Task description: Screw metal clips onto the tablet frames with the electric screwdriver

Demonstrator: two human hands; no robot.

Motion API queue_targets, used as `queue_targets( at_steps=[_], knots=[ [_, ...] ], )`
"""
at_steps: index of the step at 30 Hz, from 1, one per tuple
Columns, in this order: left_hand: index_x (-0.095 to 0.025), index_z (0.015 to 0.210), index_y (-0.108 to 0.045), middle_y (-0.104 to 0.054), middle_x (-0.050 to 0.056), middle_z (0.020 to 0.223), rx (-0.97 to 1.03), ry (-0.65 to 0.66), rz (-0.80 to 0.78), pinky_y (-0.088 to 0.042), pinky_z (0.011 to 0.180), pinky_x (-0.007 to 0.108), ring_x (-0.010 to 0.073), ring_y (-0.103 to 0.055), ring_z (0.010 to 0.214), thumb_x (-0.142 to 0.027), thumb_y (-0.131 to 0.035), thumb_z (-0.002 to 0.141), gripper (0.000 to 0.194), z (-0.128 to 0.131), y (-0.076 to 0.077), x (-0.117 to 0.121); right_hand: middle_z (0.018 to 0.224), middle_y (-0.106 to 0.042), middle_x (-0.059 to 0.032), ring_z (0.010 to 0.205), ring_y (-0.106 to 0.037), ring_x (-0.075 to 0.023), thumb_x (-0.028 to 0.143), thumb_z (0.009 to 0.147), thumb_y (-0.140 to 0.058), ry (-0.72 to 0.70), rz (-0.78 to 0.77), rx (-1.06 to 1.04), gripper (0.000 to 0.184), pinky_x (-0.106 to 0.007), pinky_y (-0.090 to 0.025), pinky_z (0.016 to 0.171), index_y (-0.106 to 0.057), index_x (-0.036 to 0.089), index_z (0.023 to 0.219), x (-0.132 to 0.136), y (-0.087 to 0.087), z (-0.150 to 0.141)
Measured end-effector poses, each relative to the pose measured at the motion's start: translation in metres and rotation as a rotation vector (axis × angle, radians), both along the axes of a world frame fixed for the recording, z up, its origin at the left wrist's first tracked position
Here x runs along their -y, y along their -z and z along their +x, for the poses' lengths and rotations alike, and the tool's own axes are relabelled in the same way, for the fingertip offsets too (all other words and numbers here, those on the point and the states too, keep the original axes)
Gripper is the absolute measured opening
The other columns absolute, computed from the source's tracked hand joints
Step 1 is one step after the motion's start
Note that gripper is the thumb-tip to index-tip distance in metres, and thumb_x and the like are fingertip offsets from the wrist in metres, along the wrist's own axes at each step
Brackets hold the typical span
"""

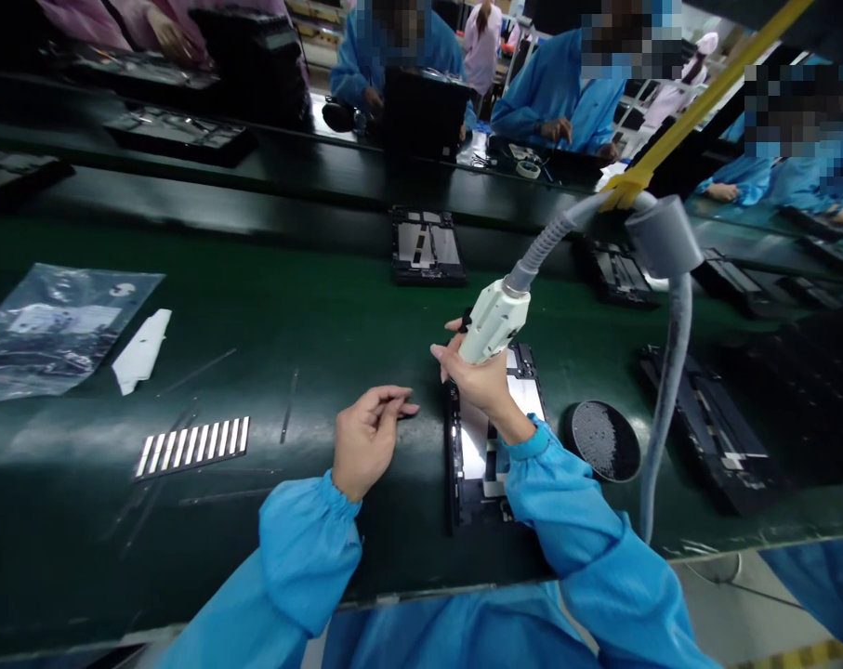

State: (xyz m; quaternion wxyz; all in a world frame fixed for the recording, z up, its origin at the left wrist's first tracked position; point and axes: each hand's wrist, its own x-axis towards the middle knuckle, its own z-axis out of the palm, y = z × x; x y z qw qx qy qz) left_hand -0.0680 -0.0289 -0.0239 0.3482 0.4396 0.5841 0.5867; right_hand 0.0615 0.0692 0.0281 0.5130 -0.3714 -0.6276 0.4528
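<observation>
My right hand (pixel 487 379) is wrapped round a pale electric screwdriver (pixel 494 321), whose grey cable leaves its top end. The screwdriver is above the far end of an opened tablet-like device (pixel 473 451) with silver panels and a black frame. Its tip is hidden behind my hand. Left of the device, my left hand (pixel 369 437) hovers over the green bench with thumb and fingers pinched together. A small dark spot shows at those fingertips, too small to name. A round black dish (pixel 604 440) of small grey screws lies right of my right forearm.
On the left are a clear plastic bag (pixel 62 330), a white scrap (pixel 142 353) and a striped strip card (pixel 194 448). Another opened device (pixel 428 246) lies ahead; more sit at right. The grey cable (pixel 665 400) hangs beside my right arm. Co-workers sit across the bench.
</observation>
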Motion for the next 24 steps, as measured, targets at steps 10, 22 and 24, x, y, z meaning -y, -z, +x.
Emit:
queue_targets(
  at_steps=[10, 22, 24],
  knots=[
    [-0.011, 0.114, -0.064, -0.070, 0.012, 0.115, -0.810, 0.438, 0.469, -0.052, 0.100, 0.040, 0.0230, -0.063, 0.113, -0.025, -0.056, 0.091, 0.029, 0.043, -0.022, 0.053, 0.056, -0.054, 0.0069, 0.046, -0.053, -0.0099, 0.055, 0.070, -0.073, -0.119, 0.008, -0.177, 0.051, -0.027, -0.046, 0.050, -0.058, 0.017, 0.101, 0.003, -0.025, 0.012],
    [-0.013, 0.127, -0.056, -0.067, 0.013, 0.123, -1.339, 0.819, 0.721, -0.051, 0.099, 0.044, 0.0261, -0.056, 0.124, -0.033, -0.050, 0.094, 0.038, -0.011, -0.015, -0.074, 0.072, -0.067, -0.0057, 0.057, -0.065, -0.0176, 0.065, 0.078, -0.060, -0.289, -0.166, -0.612, 0.059, -0.030, -0.054, 0.055, -0.059, 0.014, 0.108, 0.035, -0.015, 0.090],
    [-0.017, 0.125, -0.058, -0.067, 0.012, 0.123, -1.321, 0.756, 0.668, -0.052, 0.099, 0.043, 0.0259, -0.055, 0.125, -0.034, -0.052, 0.093, 0.037, -0.006, -0.013, -0.118, 0.058, -0.061, -0.0025, 0.042, -0.056, -0.0128, 0.071, 0.075, -0.059, -0.350, -0.188, -0.594, 0.063, -0.023, -0.046, 0.041, -0.061, 0.011, 0.097, 0.037, 0.002, 0.087]
  ],
)
